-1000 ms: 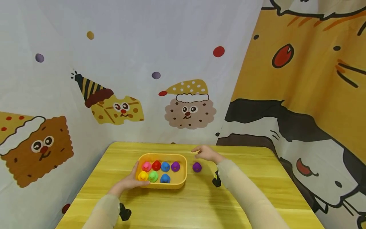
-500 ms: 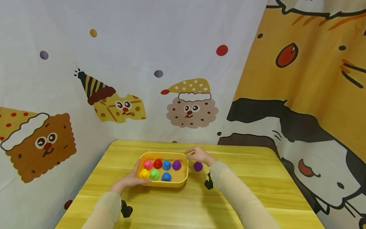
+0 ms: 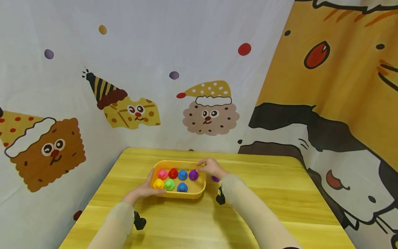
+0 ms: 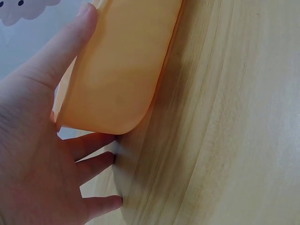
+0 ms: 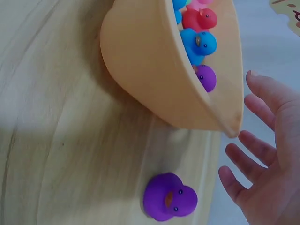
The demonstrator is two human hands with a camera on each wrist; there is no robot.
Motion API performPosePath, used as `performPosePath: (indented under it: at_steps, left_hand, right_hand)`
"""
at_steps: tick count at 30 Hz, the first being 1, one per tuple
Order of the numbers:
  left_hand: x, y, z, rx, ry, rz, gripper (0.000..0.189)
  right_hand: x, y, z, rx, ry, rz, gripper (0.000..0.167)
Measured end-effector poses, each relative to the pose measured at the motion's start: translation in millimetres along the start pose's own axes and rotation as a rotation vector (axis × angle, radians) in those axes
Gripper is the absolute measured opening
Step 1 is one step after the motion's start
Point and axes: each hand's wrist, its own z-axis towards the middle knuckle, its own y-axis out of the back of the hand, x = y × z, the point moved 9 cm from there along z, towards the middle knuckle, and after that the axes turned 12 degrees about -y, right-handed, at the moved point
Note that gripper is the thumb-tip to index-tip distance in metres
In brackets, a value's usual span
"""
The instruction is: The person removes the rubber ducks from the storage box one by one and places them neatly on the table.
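Observation:
A yellow-orange plastic basket [image 3: 186, 195] holds several rubber ducks, among them a red duck [image 3: 173, 173], a green duck [image 3: 169, 184] and a purple duck [image 3: 193, 175]. My left hand [image 3: 144, 191] grips its left end, thumb along the near rim; in the left wrist view the other fingers [image 4: 96, 168] spread around the corner. At the right end, my right hand [image 3: 212, 167] reaches to the rim beside the purple duck. Its fingers are loosely bent and hold nothing in the right wrist view. Another purple duck [image 5: 168, 197] sits on the table, partly hidden behind my right wrist in the head view.
The wood-grain table [image 3: 186, 224] ends at the back against a white cloth [image 3: 140, 45] printed with cartoon snacks. An orange cat print [image 3: 342, 79] covers the cloth on the right. A black wrist camera [image 3: 220, 196] hangs under each wrist.
My right hand has moved left, from above the purple duck on the table to the basket's right rim. My left hand stays on the basket. The head view has tilted slightly.

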Motion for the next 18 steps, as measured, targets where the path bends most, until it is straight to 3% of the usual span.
performPosePath:
  at_steps: [18]
  left_hand:
    - [1.2,1.8,-0.8,0.005,0.035,0.014,0.123]
  right_hand:
    - [8.4,-18.9,-1.2,0.037,-0.099,0.027,0.033]
